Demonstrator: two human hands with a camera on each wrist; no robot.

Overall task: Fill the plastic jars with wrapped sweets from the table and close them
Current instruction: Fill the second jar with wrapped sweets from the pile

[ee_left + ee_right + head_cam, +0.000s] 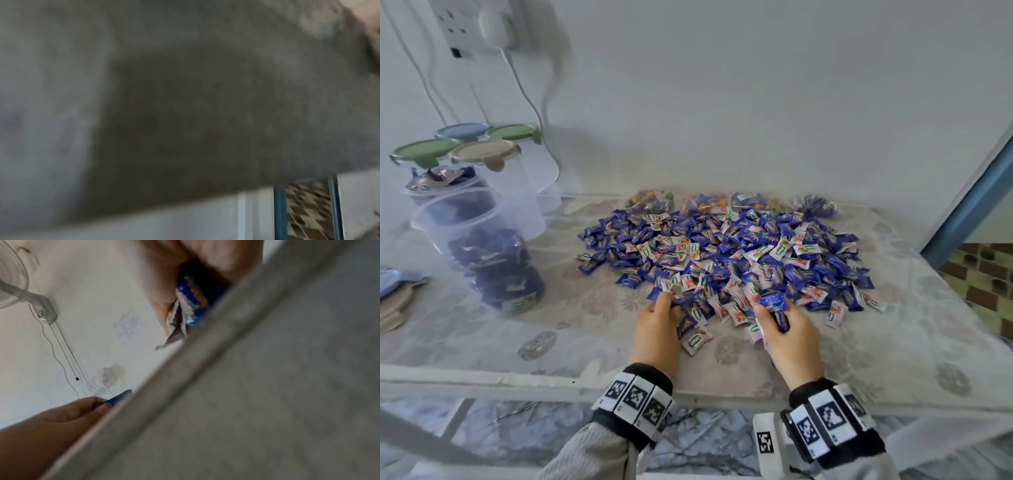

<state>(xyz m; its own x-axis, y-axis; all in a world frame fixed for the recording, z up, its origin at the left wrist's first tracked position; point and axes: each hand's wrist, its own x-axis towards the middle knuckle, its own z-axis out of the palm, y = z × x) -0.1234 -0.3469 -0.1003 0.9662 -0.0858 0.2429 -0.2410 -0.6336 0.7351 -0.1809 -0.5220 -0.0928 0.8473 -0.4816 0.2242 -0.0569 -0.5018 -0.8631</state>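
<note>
A broad pile of blue and white wrapped sweets point(722, 253) covers the middle of the table. My left hand point(667, 305) is at the pile's near edge, its fingers curled round a few sweets; the right wrist view shows this left hand point(61, 415) pinching a blue sweet point(117, 400). My right hand point(774, 313) grips a bunch of blue sweets point(774, 301), and the same bunch point(193, 300) shows close up in the right wrist view. An open clear jar point(482, 253), partly filled with sweets, stands at the left. The left wrist view is dark and blurred.
Behind the open jar stand several clear jars with lids on, green point(421, 150) and beige point(482, 152) among them. Loose lids point(393, 284) lie at the far left edge. Clear bags of other sweets point(650, 200) lie behind the pile. The table's front edge point(517, 380) is below my wrists.
</note>
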